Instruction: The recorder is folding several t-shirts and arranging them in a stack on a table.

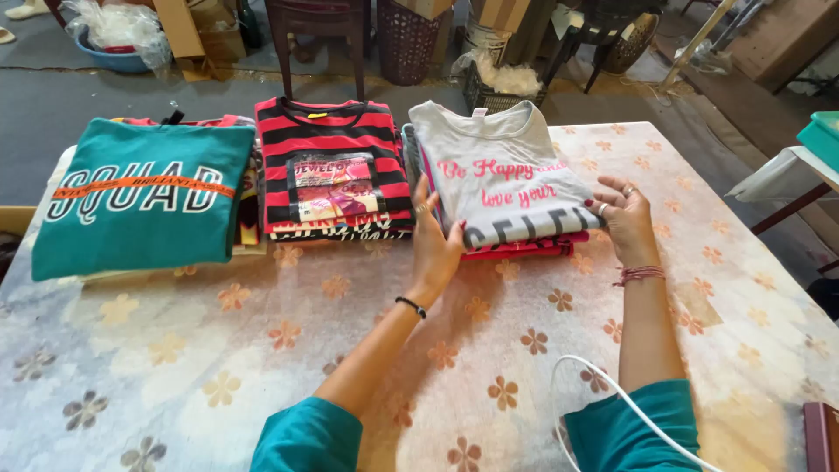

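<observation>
Teal sleeves (308, 437) and a white cable (612, 389) are seen nearest the camera, the cable looping over the flowered cloth of the bench (262, 350) beside the right forearm. Further out, a stack of folded shirts is held between both hands, with a grey shirt (502, 170) with pink lettering on top. The left hand (434, 240) is pressed flat against the stack's near left side, fingers spread upward along the edge; the right hand (625, 218) is laid against its right side, fingers extended and loosely curled. Neither grip is closed around the cloth: the stack is squeezed between open palms rather than pinched. The stack lies on the bench, at the right of a row of three, just beside a pile topped by a red and black striped shirt (332, 170), with a pile under a teal shirt (144, 201) further left.

Several risks can be judged from this. Because the stack is only pressed from the sides, the lower garments, seen as pink and red edges (524, 249) at the bottom, could be left behind or slid out if it is lifted, and the folds could be spoiled. If the stack is pushed leftward, the striped pile could be nudged and skewed, since the two are nearly touching. The cable could be caught by the right arm and dragged across the bench.
</observation>
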